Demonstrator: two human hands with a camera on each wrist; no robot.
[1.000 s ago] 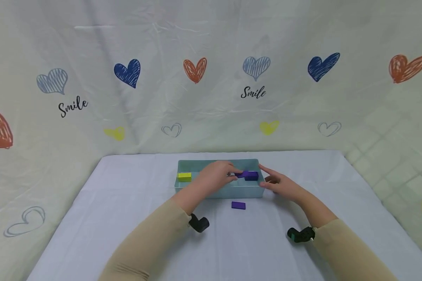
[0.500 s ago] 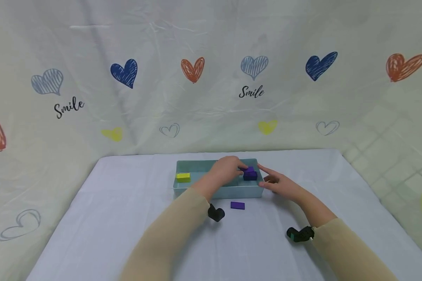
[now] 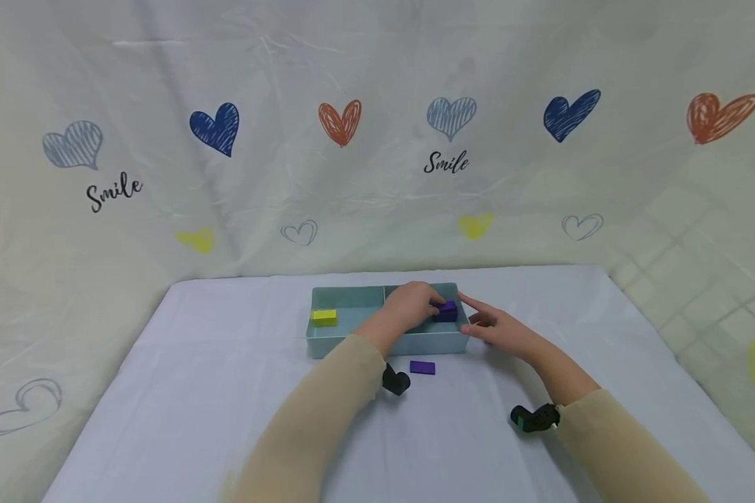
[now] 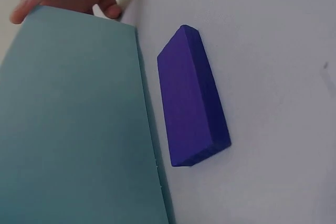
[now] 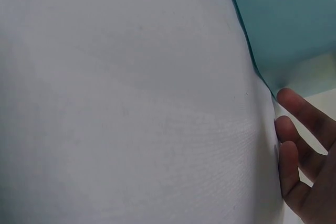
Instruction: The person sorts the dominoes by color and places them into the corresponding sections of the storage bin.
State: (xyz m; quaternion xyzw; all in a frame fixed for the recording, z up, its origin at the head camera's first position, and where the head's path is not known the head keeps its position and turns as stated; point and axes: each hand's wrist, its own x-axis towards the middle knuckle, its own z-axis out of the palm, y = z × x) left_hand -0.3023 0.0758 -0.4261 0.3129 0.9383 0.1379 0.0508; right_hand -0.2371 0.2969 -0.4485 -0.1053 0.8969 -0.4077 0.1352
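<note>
A teal box (image 3: 346, 344) with a divider stands on the table. My left hand (image 3: 405, 307) reaches into its right compartment, pinching a purple block (image 3: 448, 305) by its left end at another purple block (image 3: 447, 317); their exact contact is too small to tell. My right hand (image 3: 500, 332) touches the box's right end with extended index finger and thumb, its other fingers loosely bent, as the right wrist view shows. A third purple block (image 4: 186, 98) lies flat on the cloth in front of the box. The left hand's own fingers are out of the left wrist view.
A yellow block (image 3: 324, 318) sits in the box's left compartment. White cloth (image 3: 465, 447) covers the table. Behind it hangs a pale sheet (image 3: 390, 63) printed with hearts. Each wrist carries a small black camera (image 3: 535, 418).
My left hand has moved right inside the box, bringing its purple block to the other purple block at the right end. The right hand keeps its place at the box; the view has shifted slightly.
</note>
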